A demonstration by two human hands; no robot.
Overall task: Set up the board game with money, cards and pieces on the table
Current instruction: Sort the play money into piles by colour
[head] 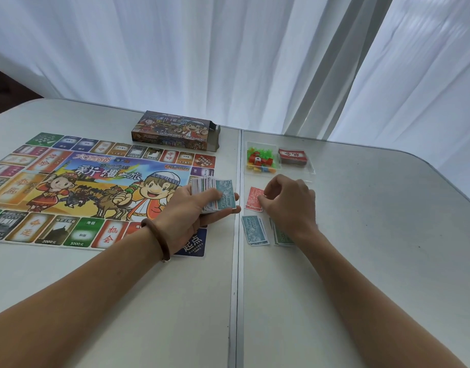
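The colourful game board (95, 187) lies flat on the left half of the white table (361, 261). My left hand (194, 208) grips a stack of paper money (215, 193) over the board's right edge, a blue-green 1000 note on top. My right hand (288, 200) hovers with curled fingers over a small pile of red notes (253, 199), its fingertips touching them. Below lie a pile of blue 1000 notes (255, 231) and a pile of green notes (281, 236), partly hidden under my right wrist.
The open game box (175, 130) stands beyond the board. A clear tray (295, 170) at the back right holds coloured plastic pieces (260, 160) and a red card deck (292, 156). White curtains hang behind. A seam (236, 288) splits the table.
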